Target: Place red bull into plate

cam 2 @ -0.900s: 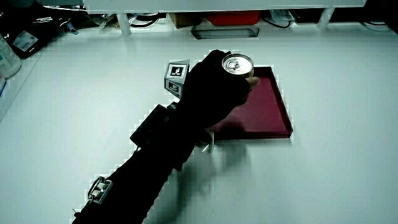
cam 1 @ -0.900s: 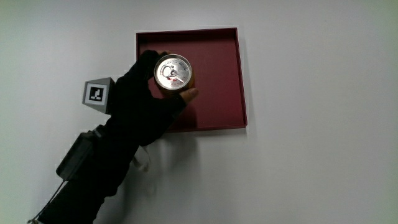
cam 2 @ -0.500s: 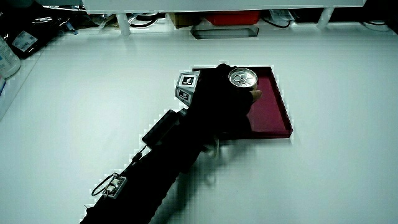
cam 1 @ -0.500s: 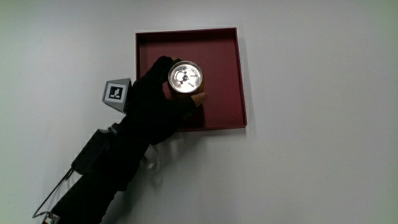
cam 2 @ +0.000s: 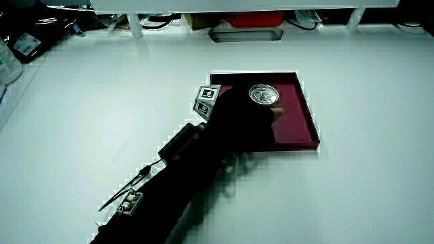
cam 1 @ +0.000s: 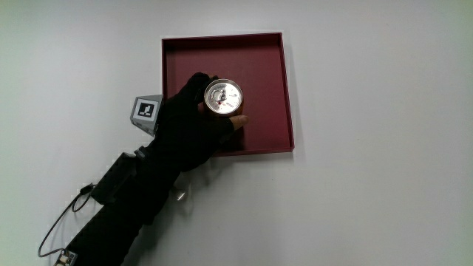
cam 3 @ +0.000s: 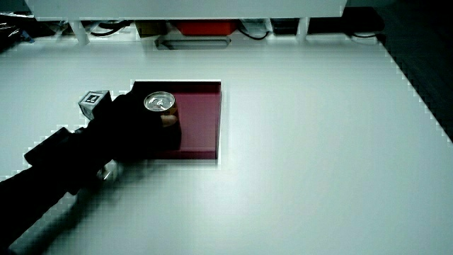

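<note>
White table (cam 1: 384, 185) is filling my screens, carrying one dark red square plate (cam 1: 259, 55). I'm seeing one can (cam 1: 222, 97), upright over the plate's middle, with only its silver lid showing clearly; the glove is hiding its sides and label, so I'm unable to tell whether its base is touching the plate. The hand (cam 1: 185, 129) is reaching over the plate's nearer edge, fingers (cam 1: 198, 83) wrapping the can.

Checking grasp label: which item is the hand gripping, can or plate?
The can: upright, silver top up, the hand's fingers wrapped round it. The plate lies flat beneath, ungrasped.
</note>
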A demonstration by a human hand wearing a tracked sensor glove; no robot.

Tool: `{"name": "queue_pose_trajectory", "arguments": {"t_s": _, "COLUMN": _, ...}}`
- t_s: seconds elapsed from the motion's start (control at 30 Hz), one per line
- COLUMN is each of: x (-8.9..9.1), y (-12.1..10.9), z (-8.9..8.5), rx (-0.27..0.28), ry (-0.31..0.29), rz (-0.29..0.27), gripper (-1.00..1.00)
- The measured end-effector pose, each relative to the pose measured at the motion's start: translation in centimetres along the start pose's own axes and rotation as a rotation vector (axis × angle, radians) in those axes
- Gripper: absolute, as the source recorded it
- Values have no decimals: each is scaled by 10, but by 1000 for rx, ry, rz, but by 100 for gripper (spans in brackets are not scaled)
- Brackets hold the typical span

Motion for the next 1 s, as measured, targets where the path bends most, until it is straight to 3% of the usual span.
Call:
{"name": "queue_pose_trajectory", "arguments": {"t_s": 0.13, "x": -1, "y": 0, "z": 1, "rx": -21, "ry": -22, "rz": 4, "gripper": 0}}
{"name": "queue_pose_trajectory", "arguments": {"t_s": 0.47, "x": -1, "y": -1, "z": -1, "rx": -22, "ry": 0, "rz": 20, "gripper": 0}}
{"name": "queue_pose_trajectory", "arguments": {"t_s": 0.57, "x": -3, "y": 0, "z": -2, "rx": -23, "ry": -20, "rz": 4, "gripper": -13}}
{"name": "queue_pose_trajectory", "arguments": {"t_s": 0.8, "x": -1, "y": -2, "z": -1, "rx": -16, "ry": 12, "rz": 17, "gripper": -42}}
{"name": "queue_pose_trajectory", "arguments": {"t_s": 1.0, "x": 1, "y": -5, "z": 4, "rx": -19, "ry": -18, "rz": 23, "gripper": -67}}
